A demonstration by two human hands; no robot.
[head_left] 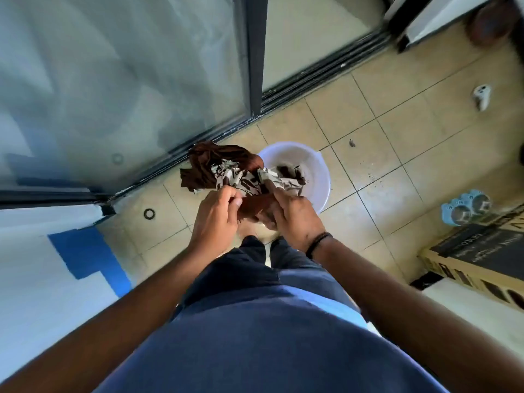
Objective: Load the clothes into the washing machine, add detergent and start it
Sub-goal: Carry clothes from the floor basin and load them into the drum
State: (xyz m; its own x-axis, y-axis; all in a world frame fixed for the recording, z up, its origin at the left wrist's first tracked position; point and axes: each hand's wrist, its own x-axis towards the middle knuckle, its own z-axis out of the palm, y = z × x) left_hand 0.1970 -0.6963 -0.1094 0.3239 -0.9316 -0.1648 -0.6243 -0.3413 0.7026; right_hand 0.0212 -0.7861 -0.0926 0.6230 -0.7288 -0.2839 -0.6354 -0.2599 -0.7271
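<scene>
Both arms reach forward and down. The left hand [216, 211] and right hand [292, 214] each curl their fingers into a bunched brown-and-cream patterned garment [226, 171], held over the white plastic bucket [321, 177] on the tiled floor [397, 143].

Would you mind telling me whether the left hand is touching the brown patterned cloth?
Touching: the head view shows the left hand pinching the cloth above the white bucket.

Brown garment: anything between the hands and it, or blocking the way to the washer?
Nothing between: the left hand and right hand both already grip the brown patterned garment above the white bucket. No washing machine is clearly identifiable in view, so that path can't be judged.
</scene>
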